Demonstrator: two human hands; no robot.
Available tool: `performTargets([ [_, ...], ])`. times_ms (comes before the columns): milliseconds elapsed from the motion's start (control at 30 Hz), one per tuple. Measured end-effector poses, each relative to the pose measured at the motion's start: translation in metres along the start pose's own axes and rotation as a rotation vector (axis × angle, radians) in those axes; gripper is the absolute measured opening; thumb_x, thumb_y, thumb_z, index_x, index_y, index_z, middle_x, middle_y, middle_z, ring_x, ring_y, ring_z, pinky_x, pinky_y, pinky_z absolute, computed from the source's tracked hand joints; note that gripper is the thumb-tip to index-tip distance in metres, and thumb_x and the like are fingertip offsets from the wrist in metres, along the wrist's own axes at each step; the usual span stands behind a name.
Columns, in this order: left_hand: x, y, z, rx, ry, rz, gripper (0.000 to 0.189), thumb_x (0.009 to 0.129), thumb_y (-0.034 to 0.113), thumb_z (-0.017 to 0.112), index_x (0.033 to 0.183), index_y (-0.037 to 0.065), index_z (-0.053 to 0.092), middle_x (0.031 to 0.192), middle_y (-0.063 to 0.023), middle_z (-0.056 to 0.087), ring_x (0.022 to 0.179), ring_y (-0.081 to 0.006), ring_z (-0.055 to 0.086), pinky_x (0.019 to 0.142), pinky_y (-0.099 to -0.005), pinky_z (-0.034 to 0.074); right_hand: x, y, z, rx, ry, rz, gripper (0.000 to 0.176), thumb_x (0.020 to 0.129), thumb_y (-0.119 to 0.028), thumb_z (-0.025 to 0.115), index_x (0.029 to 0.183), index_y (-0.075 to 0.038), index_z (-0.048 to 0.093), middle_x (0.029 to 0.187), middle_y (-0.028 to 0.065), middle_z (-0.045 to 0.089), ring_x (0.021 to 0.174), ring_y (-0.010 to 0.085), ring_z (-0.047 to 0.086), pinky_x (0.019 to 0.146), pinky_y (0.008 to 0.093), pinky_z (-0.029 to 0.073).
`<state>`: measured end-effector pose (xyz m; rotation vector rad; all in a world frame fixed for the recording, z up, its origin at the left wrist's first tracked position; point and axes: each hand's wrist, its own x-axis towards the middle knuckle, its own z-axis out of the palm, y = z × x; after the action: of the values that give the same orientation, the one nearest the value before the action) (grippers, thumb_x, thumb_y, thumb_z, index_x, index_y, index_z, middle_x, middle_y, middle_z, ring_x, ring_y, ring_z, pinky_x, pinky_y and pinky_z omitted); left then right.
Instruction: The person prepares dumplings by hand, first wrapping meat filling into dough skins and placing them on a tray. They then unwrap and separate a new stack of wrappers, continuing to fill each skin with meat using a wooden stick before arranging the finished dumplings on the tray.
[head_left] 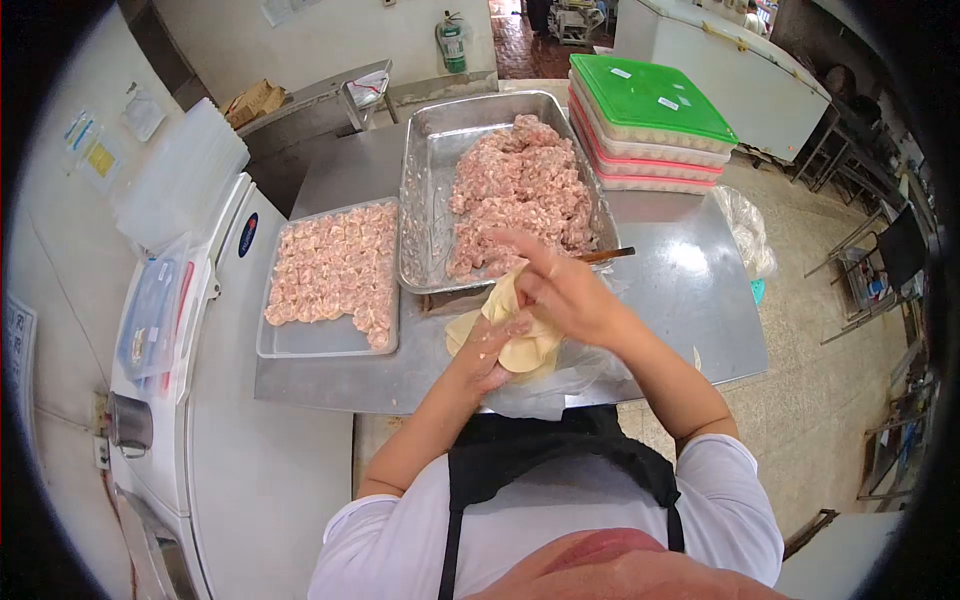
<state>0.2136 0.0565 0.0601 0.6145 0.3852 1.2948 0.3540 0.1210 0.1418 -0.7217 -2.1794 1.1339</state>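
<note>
Round pale wrappers (530, 345) lie in and around my left hand (488, 352), whose fingers curl about them at the table's front edge. Over them, my right hand (560, 290) pinches a wrapper with thumb and a finger, its other fingers raised. Just beyond my hands is a metal tray (425, 130) holding a large mound of ground meat (520, 190). A brown handle (608, 255) sticks out at the tray's right corner. To the left, a clear tray (330, 343) holds rows of filled dumplings (335, 265).
Stacked trays with a green lid (655, 95) stand at the table's back right. Clear plastic (545, 395) lies under my hands. A white refrigerator (240, 400) stands left of the steel table (690, 270). A plastic bag (742, 230) is beyond the right edge.
</note>
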Motion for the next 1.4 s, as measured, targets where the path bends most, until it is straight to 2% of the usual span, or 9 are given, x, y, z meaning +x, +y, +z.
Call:
performTargets([
  [500, 0.007, 0.031, -0.003, -0.032, 0.072, 0.073, 0.072, 0.095, 0.059, 0.034, 0.148, 0.011, 0.021, 0.147, -0.0155, 0.033, 0.132, -0.0355, 0.037, 0.108, -0.0572, 0.03, 0.044, 0.053, 0.0, 0.121, -0.005, 0.15, 0.046, 0.079, -0.023, 0.073, 0.114, 0.002, 0.057, 0.094, 0.0159, 0.065, 0.087, 0.027, 0.065, 0.077, 0.0347, 0.051],
  [600, 0.005, 0.042, -0.018, -0.201, 0.087, -0.002, 0.088, 0.086, 0.076, 0.028, 0.151, 0.017, 0.017, 0.148, -0.0141, 0.033, 0.135, -0.0348, 0.034, 0.108, -0.056, 0.027, 0.036, 0.037, 0.031, -0.774, 0.202, -0.118, 0.043, 0.075, -0.013, 0.066, 0.117, -0.003, 0.059, 0.105, 0.0202, 0.063, 0.092, 0.0375, 0.062, 0.075, 0.0402, 0.052],
  [767, -0.001, 0.047, -0.013, -0.339, -0.099, -0.004, 0.094, 0.081, 0.081, 0.029, 0.149, 0.017, 0.022, 0.152, -0.0136, 0.025, 0.138, -0.0344, 0.028, 0.109, -0.0588, 0.023, 0.024, 0.003, 0.061, -0.307, -0.165, -0.308, 0.036, 0.077, -0.016, 0.065, 0.113, -0.013, 0.063, 0.101, 0.0174, 0.065, 0.088, 0.033, 0.064, 0.07, 0.0421, 0.053],
  [800, -0.005, 0.049, -0.01, -0.369, -0.101, 0.004, 0.093, 0.08, 0.081, 0.031, 0.149, 0.018, 0.023, 0.152, -0.0127, 0.025, 0.138, -0.034, 0.028, 0.109, -0.0589, 0.025, 0.048, 0.01, 0.042, -0.657, -0.333, 0.046, 0.039, 0.073, -0.022, 0.071, 0.11, -0.013, 0.065, 0.088, 0.016, 0.068, 0.078, 0.0337, 0.066, 0.068, 0.0422, 0.053],
  [967, -0.011, 0.049, -0.003, -0.416, -0.122, 0.04, 0.091, 0.081, 0.08, 0.034, 0.147, 0.018, 0.027, 0.152, -0.0098, 0.026, 0.138, -0.0335, 0.029, 0.109, -0.0588, 0.027, 0.045, 0.005, 0.029, -0.739, 0.008, 0.14, 0.047, 0.067, -0.023, 0.074, 0.112, -0.013, 0.063, 0.086, 0.0156, 0.068, 0.081, 0.0325, 0.068, 0.067, 0.044, 0.053],
  [1100, -0.011, 0.042, -0.007, -0.415, -0.018, -0.016, 0.082, 0.086, 0.073, 0.031, 0.145, 0.015, 0.034, 0.149, -0.0119, 0.035, 0.136, -0.0313, 0.034, 0.11, -0.0567, 0.022, 0.009, 0.021, 0.075, -0.599, -0.045, -0.432, 0.059, 0.066, -0.02, 0.076, 0.122, -0.012, 0.058, 0.103, 0.0175, 0.066, 0.093, 0.0341, 0.064, 0.081, 0.0469, 0.049],
  [1133, -0.009, 0.036, -0.013, -0.33, 0.059, 0.045, 0.083, 0.087, 0.073, 0.03, 0.145, 0.015, 0.032, 0.148, -0.0133, 0.035, 0.134, -0.0331, 0.036, 0.11, -0.0579, 0.022, 0.013, 0.025, 0.058, -0.362, -0.171, -0.013, 0.057, 0.069, -0.015, 0.072, 0.125, -0.012, 0.057, 0.106, 0.0173, 0.065, 0.094, 0.0361, 0.063, 0.082, 0.047, 0.049],
  [1267, -0.013, 0.033, 0.009, -0.425, -0.076, 0.014, 0.087, 0.086, 0.075, 0.029, 0.148, 0.013, 0.025, 0.149, -0.015, 0.032, 0.135, -0.0362, 0.033, 0.108, -0.0631, 0.022, 0.026, 0.041, 0.014, -0.373, 0.003, -0.002, 0.053, 0.073, -0.012, 0.068, 0.125, -0.016, 0.058, 0.105, 0.0245, 0.062, 0.1, 0.041, 0.06, 0.082, 0.0492, 0.048],
  [1400, -0.005, 0.029, 0.01, -0.353, -0.069, 0.011, 0.093, 0.083, 0.079, 0.029, 0.148, 0.013, 0.024, 0.15, -0.015, 0.03, 0.138, -0.0351, 0.028, 0.108, -0.0627, 0.022, -0.021, 0.005, 0.069, -0.634, 0.187, -0.456, 0.051, 0.072, -0.011, 0.07, 0.122, -0.013, 0.059, 0.1, 0.022, 0.055, 0.097, 0.0398, 0.056, 0.082, 0.0452, 0.047],
])
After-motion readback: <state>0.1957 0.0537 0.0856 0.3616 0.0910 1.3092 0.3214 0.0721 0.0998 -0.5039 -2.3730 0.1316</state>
